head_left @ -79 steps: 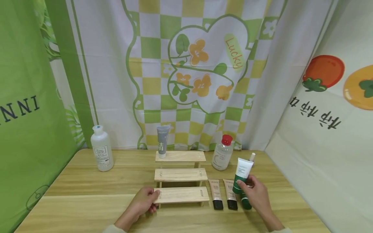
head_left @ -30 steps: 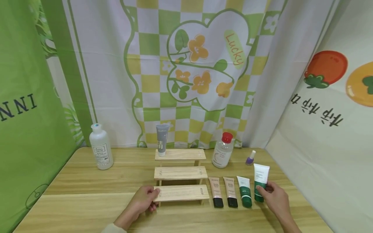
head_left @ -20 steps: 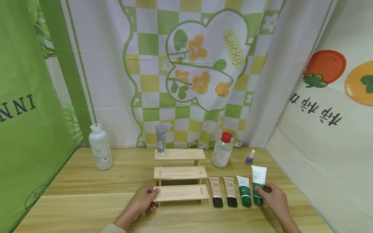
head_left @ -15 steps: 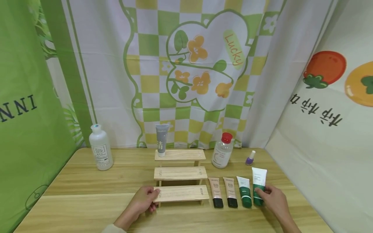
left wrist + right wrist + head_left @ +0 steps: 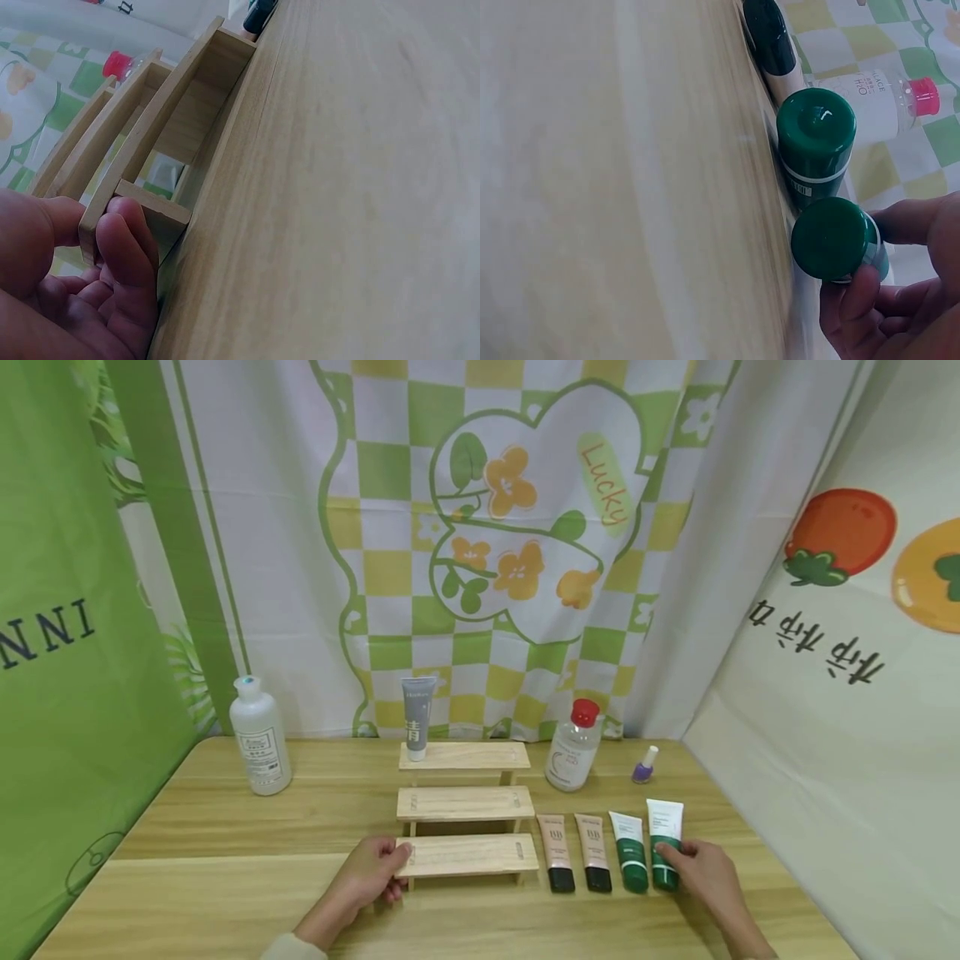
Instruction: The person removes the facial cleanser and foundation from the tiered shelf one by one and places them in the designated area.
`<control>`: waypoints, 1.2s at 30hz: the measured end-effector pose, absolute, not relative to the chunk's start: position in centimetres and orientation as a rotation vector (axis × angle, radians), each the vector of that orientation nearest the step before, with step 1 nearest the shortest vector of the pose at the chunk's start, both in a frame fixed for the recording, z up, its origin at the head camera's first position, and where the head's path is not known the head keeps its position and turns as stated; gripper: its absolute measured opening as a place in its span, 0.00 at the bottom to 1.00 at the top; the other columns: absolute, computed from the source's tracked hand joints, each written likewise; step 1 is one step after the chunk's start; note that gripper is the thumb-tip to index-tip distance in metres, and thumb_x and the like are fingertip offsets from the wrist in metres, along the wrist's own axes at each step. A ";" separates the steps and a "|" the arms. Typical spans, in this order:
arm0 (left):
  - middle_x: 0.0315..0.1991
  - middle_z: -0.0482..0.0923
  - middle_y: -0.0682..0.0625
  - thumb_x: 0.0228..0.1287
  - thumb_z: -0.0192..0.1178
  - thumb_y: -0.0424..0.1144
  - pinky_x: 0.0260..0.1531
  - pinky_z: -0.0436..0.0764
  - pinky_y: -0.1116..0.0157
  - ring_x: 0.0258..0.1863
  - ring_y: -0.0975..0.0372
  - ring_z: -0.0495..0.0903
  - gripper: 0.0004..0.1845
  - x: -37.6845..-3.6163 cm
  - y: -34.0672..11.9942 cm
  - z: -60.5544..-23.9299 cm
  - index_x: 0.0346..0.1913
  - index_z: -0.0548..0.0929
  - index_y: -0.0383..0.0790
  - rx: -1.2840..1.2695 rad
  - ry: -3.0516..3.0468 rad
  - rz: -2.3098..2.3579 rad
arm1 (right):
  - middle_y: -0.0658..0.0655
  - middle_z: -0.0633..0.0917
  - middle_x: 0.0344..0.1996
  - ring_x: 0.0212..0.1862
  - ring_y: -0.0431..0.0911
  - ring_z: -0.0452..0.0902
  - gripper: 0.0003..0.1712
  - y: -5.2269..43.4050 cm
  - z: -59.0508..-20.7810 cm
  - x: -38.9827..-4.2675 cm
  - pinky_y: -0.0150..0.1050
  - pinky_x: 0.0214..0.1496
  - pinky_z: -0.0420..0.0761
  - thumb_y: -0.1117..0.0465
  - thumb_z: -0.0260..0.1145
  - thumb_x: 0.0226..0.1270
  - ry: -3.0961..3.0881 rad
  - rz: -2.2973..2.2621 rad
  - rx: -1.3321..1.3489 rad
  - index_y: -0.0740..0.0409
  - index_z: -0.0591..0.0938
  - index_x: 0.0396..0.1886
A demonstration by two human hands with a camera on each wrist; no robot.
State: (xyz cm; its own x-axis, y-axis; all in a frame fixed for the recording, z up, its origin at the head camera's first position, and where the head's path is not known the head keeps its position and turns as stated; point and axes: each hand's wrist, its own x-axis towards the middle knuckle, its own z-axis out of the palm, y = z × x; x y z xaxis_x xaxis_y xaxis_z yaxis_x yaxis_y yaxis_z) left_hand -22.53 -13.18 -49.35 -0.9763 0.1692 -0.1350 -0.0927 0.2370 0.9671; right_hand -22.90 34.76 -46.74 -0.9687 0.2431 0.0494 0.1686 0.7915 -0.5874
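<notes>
My right hand (image 5: 686,860) grips a green-and-white tube (image 5: 664,843) by its capped end, low over the wooden table (image 5: 225,893), right beside a matching green tube (image 5: 630,852). In the right wrist view my fingers (image 5: 855,296) curl round the held tube (image 5: 832,238), next to the other tube's green cap (image 5: 815,127). Two beige tubes with black caps (image 5: 574,853) lie left of them. My left hand (image 5: 386,864) holds the left end of the lowest step of a three-step wooden stand (image 5: 465,804); the thumb and fingers (image 5: 124,247) pinch the step's end (image 5: 142,206).
A grey tube (image 5: 417,718) stands on the top step. A clear bottle with a red cap (image 5: 573,747) and a small purple nail polish (image 5: 644,766) stand behind the tubes. A white bottle (image 5: 258,747) stands at the back left. Printed cloths hang behind and at both sides.
My right hand carried the green-and-white tube from above the row to its right end and lowered it beside the matching tube. The left hand has stayed on the stand.
</notes>
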 end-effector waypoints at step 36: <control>0.21 0.77 0.48 0.73 0.54 0.43 0.17 0.78 0.70 0.15 0.64 0.76 0.17 -22.5 -13.2 -49.3 0.28 0.74 0.34 0.076 2.318 1.799 | 0.59 0.82 0.23 0.28 0.49 0.73 0.25 35.2 -46.6 -23.3 0.43 0.30 0.74 0.47 0.64 0.66 -2.934 0.789 -0.294 0.68 0.86 0.31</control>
State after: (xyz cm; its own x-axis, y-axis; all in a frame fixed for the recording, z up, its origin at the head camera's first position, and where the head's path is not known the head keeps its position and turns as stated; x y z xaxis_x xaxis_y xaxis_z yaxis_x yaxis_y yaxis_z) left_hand -22.48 -13.24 -49.33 -0.9774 0.1661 -0.1309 -0.0855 0.2556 0.9630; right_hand -23.32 35.15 -46.61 -0.9775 0.2078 0.0359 0.1617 0.8481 -0.5046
